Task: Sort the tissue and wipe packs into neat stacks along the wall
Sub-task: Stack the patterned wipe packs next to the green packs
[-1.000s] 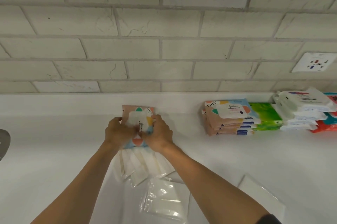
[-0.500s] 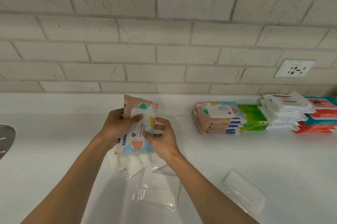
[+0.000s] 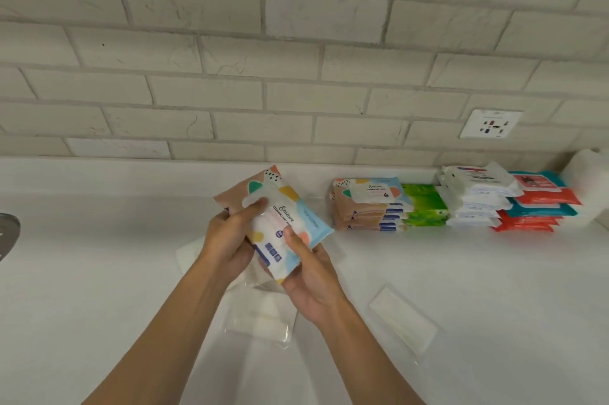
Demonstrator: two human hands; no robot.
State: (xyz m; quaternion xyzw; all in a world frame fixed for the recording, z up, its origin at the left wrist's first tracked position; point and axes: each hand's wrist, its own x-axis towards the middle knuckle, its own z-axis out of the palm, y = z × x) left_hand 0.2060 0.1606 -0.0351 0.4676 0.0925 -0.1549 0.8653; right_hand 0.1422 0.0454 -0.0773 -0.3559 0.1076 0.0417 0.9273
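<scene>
Lifted since the earlier frames, the patterned wipe pack (image 3: 286,223) no longer lies flat on the counter (image 3: 99,272) against the wall (image 3: 296,101); it is now held above the counter, tilted, with its printed face toward the camera. Left hand (image 3: 230,240): grips the pack's left edge, thumb across the upper part of the label, fingers curled behind. Right hand (image 3: 314,276): grips the lower right corner, thumb pressed on the printed face, fingers wrapped underneath. A peach-coloured layer shows behind the pack's top edge; whether it is a second pack cannot be told.

Along the wall to the right stand four stacks, side by side and touching: matching patterned packs (image 3: 369,208), green packs (image 3: 425,205), white packs (image 3: 478,198), then red and teal packs (image 3: 540,207). Clear packs of white tissue (image 3: 260,319) lie flat on the counter beneath the hands, and one more clear pack (image 3: 403,317) lies apart to the right. A wall outlet (image 3: 491,124) sits above the stacks; a grey curved edge (image 3: 8,233) shows at far left.
</scene>
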